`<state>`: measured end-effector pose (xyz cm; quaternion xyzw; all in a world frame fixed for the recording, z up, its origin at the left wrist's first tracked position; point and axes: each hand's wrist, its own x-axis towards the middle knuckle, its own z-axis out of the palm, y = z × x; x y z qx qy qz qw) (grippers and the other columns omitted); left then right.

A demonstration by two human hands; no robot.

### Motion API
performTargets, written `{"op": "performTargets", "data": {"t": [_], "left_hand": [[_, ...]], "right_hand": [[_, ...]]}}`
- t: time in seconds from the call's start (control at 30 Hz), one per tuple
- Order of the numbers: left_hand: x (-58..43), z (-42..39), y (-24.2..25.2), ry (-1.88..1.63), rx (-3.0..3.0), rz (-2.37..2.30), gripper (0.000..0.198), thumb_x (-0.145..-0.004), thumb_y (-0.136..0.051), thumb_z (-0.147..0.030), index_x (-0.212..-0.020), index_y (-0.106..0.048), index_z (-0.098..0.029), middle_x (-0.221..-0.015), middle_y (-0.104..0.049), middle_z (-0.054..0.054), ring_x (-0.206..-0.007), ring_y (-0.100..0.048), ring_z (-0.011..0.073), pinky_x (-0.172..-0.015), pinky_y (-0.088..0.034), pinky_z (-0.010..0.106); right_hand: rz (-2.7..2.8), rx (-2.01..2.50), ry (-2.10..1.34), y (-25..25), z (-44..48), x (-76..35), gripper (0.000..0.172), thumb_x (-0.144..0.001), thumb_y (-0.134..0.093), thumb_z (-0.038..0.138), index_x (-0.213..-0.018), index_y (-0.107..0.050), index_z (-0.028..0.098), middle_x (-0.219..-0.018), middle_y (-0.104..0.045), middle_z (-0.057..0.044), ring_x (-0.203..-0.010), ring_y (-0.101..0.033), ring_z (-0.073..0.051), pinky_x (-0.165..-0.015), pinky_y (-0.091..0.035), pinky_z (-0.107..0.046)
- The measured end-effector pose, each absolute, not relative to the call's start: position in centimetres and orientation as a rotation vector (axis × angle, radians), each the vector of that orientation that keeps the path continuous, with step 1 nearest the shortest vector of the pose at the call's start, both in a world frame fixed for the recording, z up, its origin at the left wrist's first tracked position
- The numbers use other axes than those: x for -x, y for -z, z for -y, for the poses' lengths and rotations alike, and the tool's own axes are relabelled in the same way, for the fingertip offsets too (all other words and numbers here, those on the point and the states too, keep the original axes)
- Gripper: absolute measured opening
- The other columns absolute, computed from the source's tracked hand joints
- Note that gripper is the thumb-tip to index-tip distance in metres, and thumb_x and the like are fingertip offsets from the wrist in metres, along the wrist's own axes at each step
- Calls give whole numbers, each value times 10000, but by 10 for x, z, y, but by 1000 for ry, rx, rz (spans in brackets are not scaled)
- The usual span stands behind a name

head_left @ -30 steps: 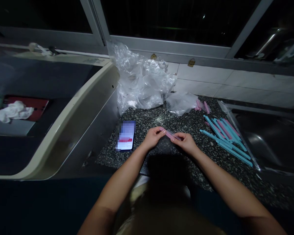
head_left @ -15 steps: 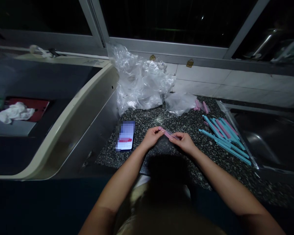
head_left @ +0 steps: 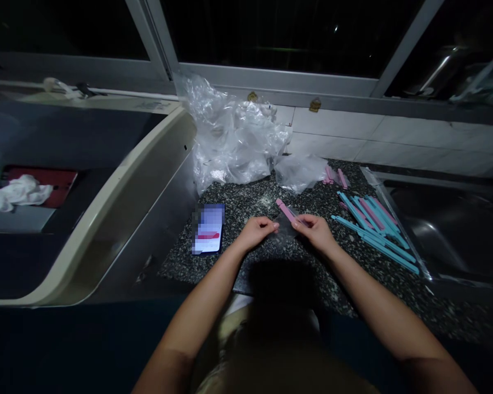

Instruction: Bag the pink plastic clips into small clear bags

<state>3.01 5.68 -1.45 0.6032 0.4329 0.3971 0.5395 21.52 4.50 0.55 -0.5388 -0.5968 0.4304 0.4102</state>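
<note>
My right hand [head_left: 314, 231] pinches a slim pink bag clip [head_left: 285, 209], whose far end points up and left over the dark counter. A thin clear plastic bag [head_left: 286, 232] hangs between the hands, below the clip, and its outline is hard to see. My left hand [head_left: 258, 231] is closed, thumb against forefinger, at the left edge of this bag. To the right, several long blue clips [head_left: 382, 246] lie in a loose pile with a few pink clips [head_left: 372, 213] among them. Shorter pink clips [head_left: 332, 178] rest farther back beside plastic film.
A lit phone [head_left: 208, 229] lies on the speckled counter [head_left: 246, 200], left of my hands. Crumpled clear plastic bags [head_left: 234, 142] are heaped against the tiled wall. On the right is a metal sink [head_left: 443, 230]; a large beige-edged appliance [head_left: 119, 202] borders the left side.
My left hand has let go of the pink clip's end and now sits at the clear bag. The right hand has drawn the clip slightly right, tilting its far end up.
</note>
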Motion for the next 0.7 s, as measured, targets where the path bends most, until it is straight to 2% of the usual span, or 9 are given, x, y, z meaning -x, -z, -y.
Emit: {"op": "performTargets", "data": {"t": [0.27,0.47,0.57,0.63,0.7], "left_hand": [[-31,-58,17,-1002,-1568,-1023,282,-678,-591,-397,-555,-646,-150,-582,-582,4,-592,-516,122,-617,-373,245],[-33,-58,17,-996,-1590,-1077,269,-670,-601,-376,-542,-636,-142,-577,-550,2,-578,-485,110,-587,-362,232],[-33,-57,15,-1049,-1540,-1111,234,-624,-652,-365,-649,-652,-132,-595,-529,-14,-566,-444,96,-567,-345,222],[-33,-56,12,-1087,-1466,-1076,291,-593,-679,-369,-762,-653,-133,-619,-534,-22,-583,-445,95,-580,-351,219],[-32,-56,7,-1106,-1408,-1017,332,-581,-688,-386,-799,-644,-139,-656,-559,-16,-622,-473,106,-610,-368,223]], "right_hand": [[1484,1366,-1069,-8,-45,-218,340,-575,-663,448,-721,-681,142,-653,-636,-15,-597,-519,-138,-630,-409,-282],[1561,1383,-1000,-6,-47,-219,380,-597,-641,476,-778,-686,144,-700,-656,-31,-629,-546,-160,-631,-423,-289],[1615,1361,-1016,-6,-47,-219,387,-608,-628,484,-794,-684,148,-709,-657,-33,-625,-543,-159,-625,-420,-286],[1669,1343,-1044,-8,-45,-218,377,-616,-621,482,-785,-681,151,-696,-650,-28,-612,-534,-154,-614,-411,-281],[1735,1317,-1067,-11,-43,-217,363,-619,-618,479,-768,-681,154,-691,-646,-25,-618,-533,-154,-613,-406,-278]]}}
